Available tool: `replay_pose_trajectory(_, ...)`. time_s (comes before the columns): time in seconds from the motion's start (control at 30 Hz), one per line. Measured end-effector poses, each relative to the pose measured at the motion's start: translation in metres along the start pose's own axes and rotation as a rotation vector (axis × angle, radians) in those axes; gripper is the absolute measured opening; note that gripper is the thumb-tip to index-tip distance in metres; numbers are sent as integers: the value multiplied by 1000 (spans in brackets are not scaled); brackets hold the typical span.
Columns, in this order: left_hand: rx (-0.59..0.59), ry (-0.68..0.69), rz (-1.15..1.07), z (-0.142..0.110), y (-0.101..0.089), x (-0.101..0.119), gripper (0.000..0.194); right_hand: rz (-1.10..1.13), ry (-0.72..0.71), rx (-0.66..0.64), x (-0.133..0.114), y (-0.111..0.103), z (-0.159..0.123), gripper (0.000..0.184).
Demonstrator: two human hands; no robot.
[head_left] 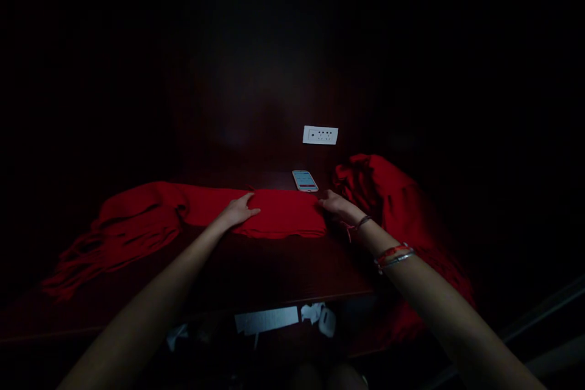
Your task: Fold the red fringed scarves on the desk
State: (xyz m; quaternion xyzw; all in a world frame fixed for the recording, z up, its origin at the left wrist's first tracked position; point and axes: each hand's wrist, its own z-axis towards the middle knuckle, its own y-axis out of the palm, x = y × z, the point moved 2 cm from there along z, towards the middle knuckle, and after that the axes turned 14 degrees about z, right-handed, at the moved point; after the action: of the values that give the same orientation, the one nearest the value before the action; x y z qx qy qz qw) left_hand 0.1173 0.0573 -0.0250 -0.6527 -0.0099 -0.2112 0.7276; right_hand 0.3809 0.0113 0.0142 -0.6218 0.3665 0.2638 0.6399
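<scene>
A red fringed scarf [286, 213] lies across the dark table, its right part folded into a flat, layered rectangle. Its loose left part [137, 213] is rumpled and ends in fringe. My left hand [238, 210] rests on the cloth at the left of the flat part, thumb and fingers spread. At the right edge of the fold, my right hand [334, 203] has its fingers closed on the cloth; the fingertips are partly hidden in shadow. Bracelets circle the right wrist and forearm.
A lit phone [304, 180] lies just behind the scarf, below a white wall socket [320, 135]. More red fringed cloth [402, 201] is heaped at the right and hangs over the table's front edge [274, 303]. Pale items [267, 320] sit below the tabletop. The surroundings are very dark.
</scene>
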Motion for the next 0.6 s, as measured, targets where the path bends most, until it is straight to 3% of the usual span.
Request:
replay_pose_trajectory(0.13,73,89,-22,3,3,9,33,188,54,-74,26,18,-14,57)
replay_pose_trajectory(0.3,218,101,-28,7,5,7,40,205,-45,28,14,40,-16,71)
replay_pose_trajectory(0.43,138,-8,227,1,5,2,42,393,54,-171,16,31,-21,72)
replay_pose_trajectory(0.53,308,-6,404,-13,-3,15,39,396,50,-71,22,11,-13,55)
replay_pose_trajectory(0.6,444,154,454,-27,-7,39,35,354,8,20,25,2,0,42)
